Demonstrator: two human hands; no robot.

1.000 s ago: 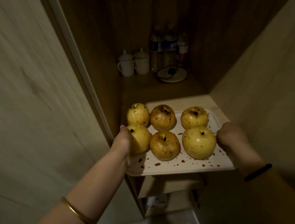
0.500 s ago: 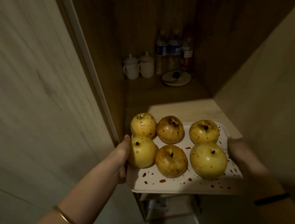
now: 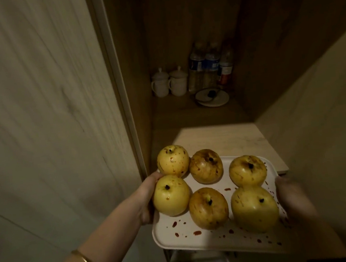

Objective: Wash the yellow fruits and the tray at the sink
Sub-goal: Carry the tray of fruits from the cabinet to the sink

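A white tray (image 3: 183, 237) spattered with red-brown spots carries several yellow fruits, among them one at the back left (image 3: 173, 161) and a large one at the front right (image 3: 255, 209). Some fruits are browned and stained. My left hand (image 3: 147, 197) grips the tray's left edge, thumb against the front-left fruit (image 3: 171, 195). My right hand (image 3: 293, 197), blurred and in shadow, holds the tray's right edge. The tray is lifted off the pale shelf (image 3: 227, 140) and hangs in front of it.
At the back of the wooden niche stand two white lidded cups (image 3: 169, 84), three water bottles (image 3: 210, 65) and a round white lid (image 3: 212, 98). A wood-grain door panel (image 3: 47, 121) rises on the left and a slanted panel (image 3: 316, 107) on the right.
Both hands have drawn the tray with the fruits back off the shelf toward me, and it now sits lower in view. The grip on both edges is unchanged.
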